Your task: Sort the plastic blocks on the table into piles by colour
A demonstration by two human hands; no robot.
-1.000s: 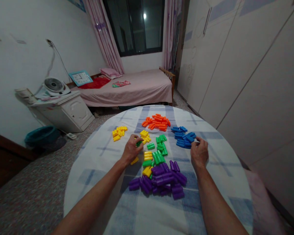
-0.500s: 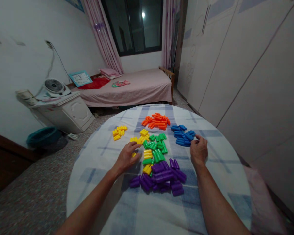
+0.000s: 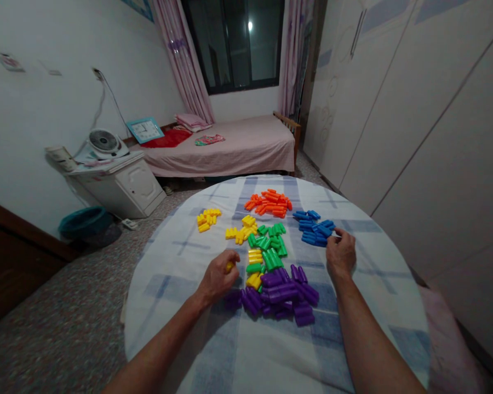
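Curled around a small yellow plastic piece (image 3: 229,267), my left hand (image 3: 218,276) is just left of the mixed pile. Only a bit of that piece shows between the fingers. My right hand (image 3: 340,253) rests at the right edge of the blue pieces (image 3: 312,232), its fingers bent but thumb and forefinger slightly apart, with nothing visible in them. Between the hands lie green pieces (image 3: 273,258), with yellow pieces (image 3: 248,221) beside and among them. Nearer to me is a heap of purple pieces (image 3: 281,294), partly behind my left hand.
Orange pieces (image 3: 271,203) form a pile at the far side of the round table (image 3: 181,339), which has a checked cloth. A separate yellow group (image 3: 207,218) lies at the left. Beyond are a bed (image 3: 238,142), a cabinet (image 3: 123,189) with a fan, and a wardrobe (image 3: 414,126).
My left hand has closed on a yellow piece that lay under its fingers. My right hand stays by the blue pieces. The whole view has shifted slightly.
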